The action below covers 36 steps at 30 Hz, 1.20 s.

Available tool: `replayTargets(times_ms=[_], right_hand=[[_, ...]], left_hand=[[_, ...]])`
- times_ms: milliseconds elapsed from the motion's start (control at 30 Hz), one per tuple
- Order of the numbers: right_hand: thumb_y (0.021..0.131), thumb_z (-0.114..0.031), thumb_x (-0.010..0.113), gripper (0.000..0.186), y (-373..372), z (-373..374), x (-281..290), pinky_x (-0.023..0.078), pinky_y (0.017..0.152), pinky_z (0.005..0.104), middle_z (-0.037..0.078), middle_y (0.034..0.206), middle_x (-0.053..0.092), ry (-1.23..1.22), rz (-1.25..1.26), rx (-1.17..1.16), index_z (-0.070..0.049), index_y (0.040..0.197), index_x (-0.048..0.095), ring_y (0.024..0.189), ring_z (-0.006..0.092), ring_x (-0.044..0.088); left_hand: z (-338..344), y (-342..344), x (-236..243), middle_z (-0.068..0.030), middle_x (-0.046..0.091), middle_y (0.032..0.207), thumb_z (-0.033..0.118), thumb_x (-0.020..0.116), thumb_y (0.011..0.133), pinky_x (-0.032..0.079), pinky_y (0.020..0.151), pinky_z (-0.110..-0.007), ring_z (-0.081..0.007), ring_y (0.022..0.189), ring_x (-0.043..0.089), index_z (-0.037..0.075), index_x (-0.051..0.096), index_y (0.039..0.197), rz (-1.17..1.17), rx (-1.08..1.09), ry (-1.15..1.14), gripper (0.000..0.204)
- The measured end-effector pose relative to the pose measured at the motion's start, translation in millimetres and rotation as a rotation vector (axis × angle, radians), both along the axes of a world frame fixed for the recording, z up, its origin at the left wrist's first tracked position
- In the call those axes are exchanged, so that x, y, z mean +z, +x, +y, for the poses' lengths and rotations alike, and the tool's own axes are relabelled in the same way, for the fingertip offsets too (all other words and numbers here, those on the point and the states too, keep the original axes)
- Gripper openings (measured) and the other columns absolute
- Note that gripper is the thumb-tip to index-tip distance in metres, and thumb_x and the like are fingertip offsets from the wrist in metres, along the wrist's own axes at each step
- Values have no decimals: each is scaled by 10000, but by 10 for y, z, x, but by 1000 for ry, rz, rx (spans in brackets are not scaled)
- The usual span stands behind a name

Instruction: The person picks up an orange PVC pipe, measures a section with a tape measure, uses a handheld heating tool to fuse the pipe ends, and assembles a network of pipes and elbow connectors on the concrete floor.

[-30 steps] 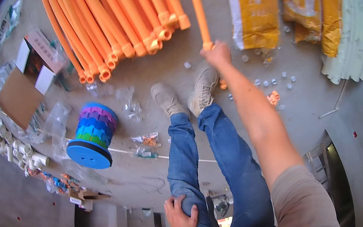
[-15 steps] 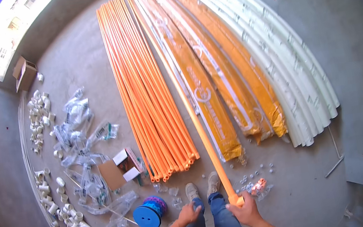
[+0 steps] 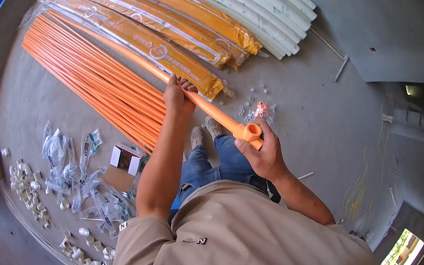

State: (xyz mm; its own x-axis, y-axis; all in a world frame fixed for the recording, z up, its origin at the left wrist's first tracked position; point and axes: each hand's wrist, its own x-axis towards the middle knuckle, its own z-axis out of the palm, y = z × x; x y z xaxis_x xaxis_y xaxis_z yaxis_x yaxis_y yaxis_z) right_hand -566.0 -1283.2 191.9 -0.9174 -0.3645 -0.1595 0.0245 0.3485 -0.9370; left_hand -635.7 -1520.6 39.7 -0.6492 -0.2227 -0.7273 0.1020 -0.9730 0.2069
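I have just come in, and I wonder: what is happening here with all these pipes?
One person holds a long orange pipe in both hands. The left hand is closed around it, while the right hand grips its near end, at an orange fitting with a round opening. In this view, the pipe runs between a row of orange pipes and some yellow-wrapped bundles.

I'm on L fisheye head cam: it looks steeply down from above/behind the fingers (image 3: 188, 85), fairly close, w/ floor (image 3: 295, 85) beyond.
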Motion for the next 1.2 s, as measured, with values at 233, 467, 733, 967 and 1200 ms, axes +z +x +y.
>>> replayTargets(times_ms=[233, 467, 733, 967, 1200], right_hand=[[857, -92, 740, 290, 266, 242, 85, 552, 762, 313, 121, 895, 720, 8, 24, -51, 45, 1084, 624, 810, 195, 706], [849, -94, 752, 261, 224, 172, 325, 554, 716, 315, 116, 830, 714, 91, 123, -6, 27, 1049, 635, 750, 171, 697], [774, -159, 795, 362, 620, 641, 862, 550, 770, 341, 117, 843, 721, 148, 156, 63, 27, 1047, 649, 726, 202, 688], [971, -356, 559, 431, 1968, 3741, 2018, 504, 861, 446, 159, 1118, 662, 255, 860, -844, -74, 1298, 559, 997, 291, 633], [979, -358, 619, 353, 2057, 4437, 801, 496, 805, 349, 28, 1120, 629, -442, 487, -1477, -117, 1236, 635, 990, 154, 585]], left_hand=[[275, 92, 630, 5, 383, 720, 257, 433, 1086, 394, 469, -260, -104, 553, 384, 110, 404, 985, -60, -54, -317, 180], [330, 206, 456, -6, 401, 688, 296, 442, 1083, 400, 470, -286, -128, 514, 392, 113, 410, 947, 53, 62, -210, 230], [205, 500, 547, -72, 553, 730, 328, 526, 1037, 541, 625, -432, -238, 620, 597, 114, 477, 1055, 170, -187, -97, 221], [-1611, -388, -222, -34, 549, 695, 402, 613, 974, 537, 632, -337, -185, 634, 563, 125, 533, 890, 268, 35, -221, 300], [-1572, -133, -1647, -6, 710, 988, 295, 495, 1026, 532, 849, -339, -133, 919, 660, 66, 661, 1128, 601, -676, -580, 300]])
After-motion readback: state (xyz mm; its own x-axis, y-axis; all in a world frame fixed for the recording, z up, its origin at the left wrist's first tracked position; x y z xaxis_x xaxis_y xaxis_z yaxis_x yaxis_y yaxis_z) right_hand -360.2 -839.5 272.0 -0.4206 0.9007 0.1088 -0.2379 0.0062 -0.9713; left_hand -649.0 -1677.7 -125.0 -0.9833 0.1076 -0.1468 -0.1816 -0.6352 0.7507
